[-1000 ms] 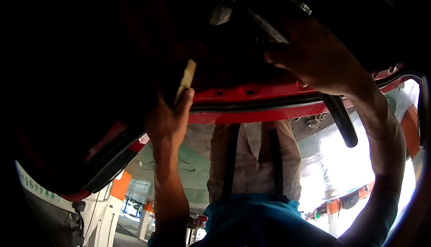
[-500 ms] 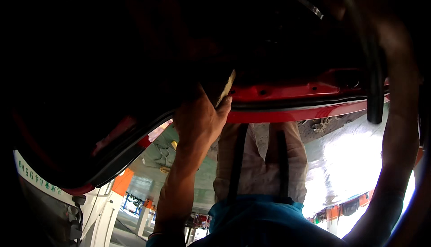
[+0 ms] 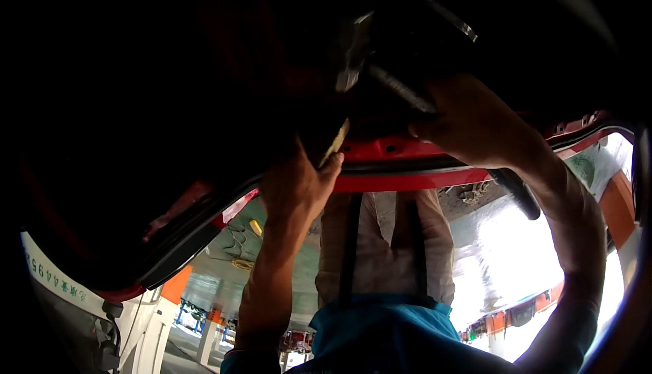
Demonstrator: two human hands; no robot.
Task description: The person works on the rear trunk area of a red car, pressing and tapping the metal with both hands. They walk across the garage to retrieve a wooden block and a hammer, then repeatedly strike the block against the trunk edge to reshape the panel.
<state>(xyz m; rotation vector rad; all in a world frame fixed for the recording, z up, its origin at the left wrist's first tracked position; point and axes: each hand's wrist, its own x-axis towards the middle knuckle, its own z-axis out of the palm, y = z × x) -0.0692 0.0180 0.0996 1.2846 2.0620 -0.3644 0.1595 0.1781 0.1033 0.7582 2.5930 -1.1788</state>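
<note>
Fitting work on the red panel edge [image 3: 407, 160] overhead is under way: the left hand [image 3: 295, 184] pinches a pale flat tool [image 3: 335, 144] against it — long axis tilted up-right — while the right hand [image 3: 468, 122] grips a dark hose [image 3: 516, 194] running down-right. Next likely calls for steady upward pressure.

Heavy backlight. Upper half from 9 through 12 to 3 o'clock is crushed to near black, no detail recoverable. Light enters from the 4–5 o'clock opening, blown out to white glare there. Red panel edge [image 3: 407, 163] at centre catches some of it and reads saturated. Left hand [image 3: 295, 184] and right hand [image 3: 475, 126] are lit only on their lower sides, upper surfaces lost in shadow. Slight softness on both hands. Fisheye bending is strong at the rim, with dark vignetting at 3 and 9 o'clock. Background at 6–7 o'clock is hazy, low contrast.
</note>
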